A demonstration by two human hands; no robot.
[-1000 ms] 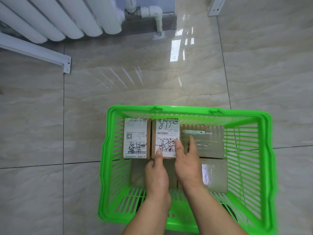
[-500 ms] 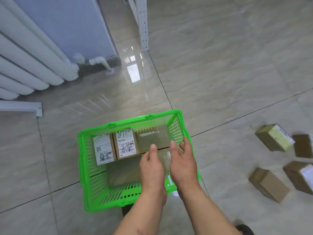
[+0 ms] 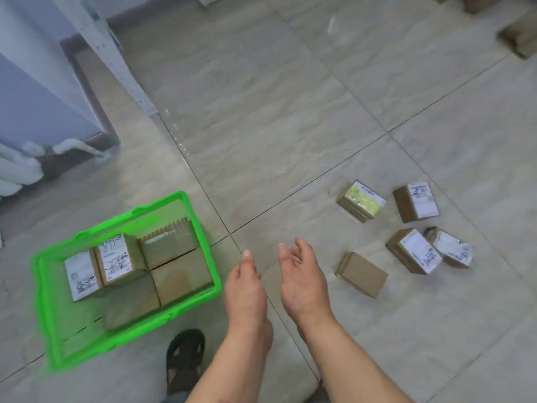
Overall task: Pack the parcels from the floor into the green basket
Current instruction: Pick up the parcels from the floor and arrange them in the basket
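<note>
Both hands, left hand [image 3: 247, 289] and right hand [image 3: 302, 282], are open and empty; next, I judge, grasp the plain parcel [image 3: 362, 274] at three o'clock for the green basket [image 3: 49, 338].

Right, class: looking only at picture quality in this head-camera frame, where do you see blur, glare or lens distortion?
Head view: motion blur smears the green basket rim and the far parcels at top right; the parcels on the floor and both empty hands, left hand and right hand, are only slightly soft; a faint sheen streaks the tiles by the white upright; the wide-angle lens skews the tile joints.
</note>
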